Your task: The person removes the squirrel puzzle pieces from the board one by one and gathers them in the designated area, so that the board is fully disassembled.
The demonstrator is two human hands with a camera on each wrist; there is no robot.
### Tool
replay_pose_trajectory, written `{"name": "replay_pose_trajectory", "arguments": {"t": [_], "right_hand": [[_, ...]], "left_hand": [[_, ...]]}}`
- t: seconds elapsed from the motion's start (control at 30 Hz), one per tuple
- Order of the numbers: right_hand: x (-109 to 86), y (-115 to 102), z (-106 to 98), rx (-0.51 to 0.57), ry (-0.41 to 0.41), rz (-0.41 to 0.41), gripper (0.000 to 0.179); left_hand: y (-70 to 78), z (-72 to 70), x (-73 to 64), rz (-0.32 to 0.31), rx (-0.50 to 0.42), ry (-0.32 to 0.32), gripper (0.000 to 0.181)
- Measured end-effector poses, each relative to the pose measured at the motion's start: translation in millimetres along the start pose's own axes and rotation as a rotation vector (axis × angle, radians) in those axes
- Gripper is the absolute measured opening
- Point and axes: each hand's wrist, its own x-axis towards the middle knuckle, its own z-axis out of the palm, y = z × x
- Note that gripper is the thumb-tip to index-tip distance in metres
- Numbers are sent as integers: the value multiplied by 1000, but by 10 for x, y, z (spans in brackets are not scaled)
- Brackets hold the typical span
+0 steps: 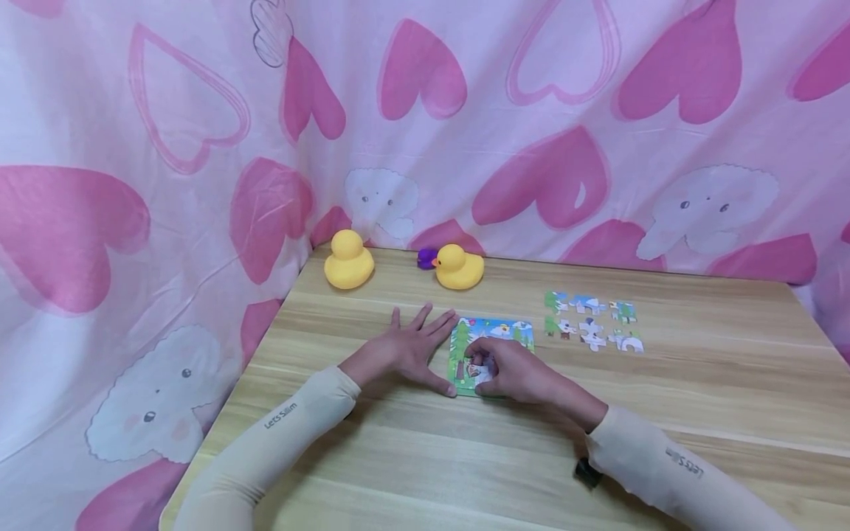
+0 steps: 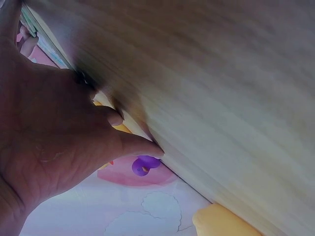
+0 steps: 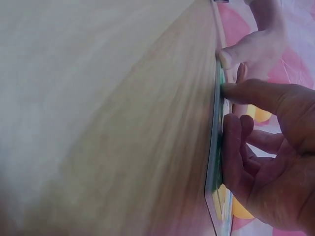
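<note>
A jigsaw puzzle board (image 1: 457, 354) with a green and blue picture lies flat on the wooden table. My left hand (image 1: 413, 350) is spread palm-down to its left, with thumb and fingertips by the board's left edge. Bent over the board, my right hand (image 1: 514, 371) has its thumb and curled fingers around a jigsaw piece (image 1: 479, 371) low in the picture; the hand partly hides it. In the right wrist view the thumb (image 3: 246, 93) and fingers of that hand touch the board's top. Several loose jigsaw pieces (image 1: 593, 324) lie in two rows to the right.
Two yellow toy ducks (image 1: 349, 262) (image 1: 460, 268) stand at the back of the table (image 1: 398, 457), beside a small purple toy (image 1: 426, 258). A pink heart-patterned cloth (image 1: 425, 147) hangs behind and along the left side.
</note>
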Motion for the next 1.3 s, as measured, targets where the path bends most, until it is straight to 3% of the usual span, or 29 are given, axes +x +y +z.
{"name": "replay_pose_trajectory", "arguments": {"t": [0.23,0.57,0.87,1.0,1.3], "right_hand": [[-19,29,27,-95,39,-54,56],[-93,150,-56,80,-5,-86,56],[-260,286,-302,220,-25,13,57],[-378,367,-402,183,24,40,57],[-609,669,-625,35,162,-6,59]], "left_hand": [[-2,3,1,5,-11,0,134],[4,1,-12,12,-18,6,135],[-10,16,-15,5,-22,13,136],[-5,10,-25,5,-31,9,136],[-4,7,-21,9,-32,8,136]]}}
